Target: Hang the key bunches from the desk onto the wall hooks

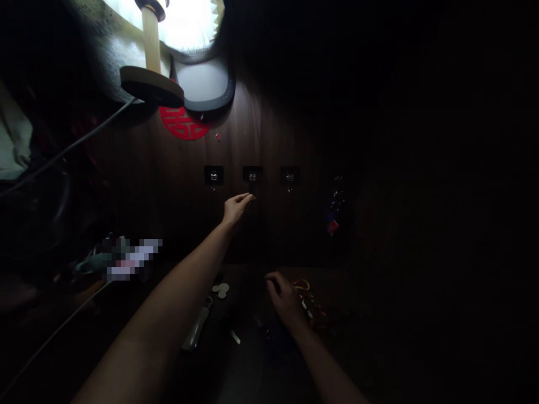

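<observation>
My left hand (237, 209) is raised to the dark wooden panel, thumb and fingers pinched together just below the middle hook (252, 175). Whatever the fingertips hold is too small and dim to make out. Lower down, my right hand (284, 294) hovers over or rests on the dark surface, thumb and index finger apart and nothing visible between them. Beside it lies a red, white and yellow string of beads or cord (306, 303). Two more hooks flank the middle one, a left hook (214, 175) and a right hook (290, 175).
A bright lamp with a wooden stem (151, 39) stands upper left, trailing a white cable (96, 130). Behind it are a grey-white device (202, 81) and a red paper cutout (185, 124). A keychain (332, 226) hangs at right. A pale round-lobed piece (222, 289) and an elongated keyring item (197, 328) lie below.
</observation>
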`<control>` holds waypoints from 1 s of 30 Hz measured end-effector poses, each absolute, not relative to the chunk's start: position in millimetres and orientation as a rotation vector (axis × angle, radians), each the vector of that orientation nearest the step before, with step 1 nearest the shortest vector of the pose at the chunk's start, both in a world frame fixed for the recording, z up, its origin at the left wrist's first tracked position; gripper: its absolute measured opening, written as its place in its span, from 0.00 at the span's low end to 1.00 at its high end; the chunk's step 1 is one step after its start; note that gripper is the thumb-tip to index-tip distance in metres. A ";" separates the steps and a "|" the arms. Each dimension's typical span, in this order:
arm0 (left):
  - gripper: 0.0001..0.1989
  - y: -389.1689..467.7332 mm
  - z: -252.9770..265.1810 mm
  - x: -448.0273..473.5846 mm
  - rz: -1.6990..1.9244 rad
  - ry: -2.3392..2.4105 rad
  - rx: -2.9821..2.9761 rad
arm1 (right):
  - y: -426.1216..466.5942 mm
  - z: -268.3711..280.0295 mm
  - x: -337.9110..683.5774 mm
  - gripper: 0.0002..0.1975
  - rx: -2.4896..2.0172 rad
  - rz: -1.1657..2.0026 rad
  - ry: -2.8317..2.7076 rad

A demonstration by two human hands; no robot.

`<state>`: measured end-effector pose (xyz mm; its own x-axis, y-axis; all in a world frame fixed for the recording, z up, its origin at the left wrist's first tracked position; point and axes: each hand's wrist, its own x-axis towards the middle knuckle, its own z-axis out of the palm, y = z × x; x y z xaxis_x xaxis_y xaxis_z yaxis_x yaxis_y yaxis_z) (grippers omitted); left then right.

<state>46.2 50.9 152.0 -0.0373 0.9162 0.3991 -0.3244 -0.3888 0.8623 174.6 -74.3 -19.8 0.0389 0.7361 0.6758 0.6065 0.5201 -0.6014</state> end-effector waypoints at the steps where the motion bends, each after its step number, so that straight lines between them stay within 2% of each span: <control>1: 0.18 52.8 151.0 46.4 1.605 0.726 1.242 | -74.5 -19.4 174.5 0.09 -1.163 0.152 -1.648; 15: 0.13 59.1 102.7 39.0 1.553 0.840 1.203 | -70.5 -24.5 174.4 0.09 -1.154 0.113 -1.658; 30: 0.17 6.4 21.1 -27.8 1.332 1.053 1.242 | -73.2 -21.1 173.5 0.09 -1.159 0.148 -1.717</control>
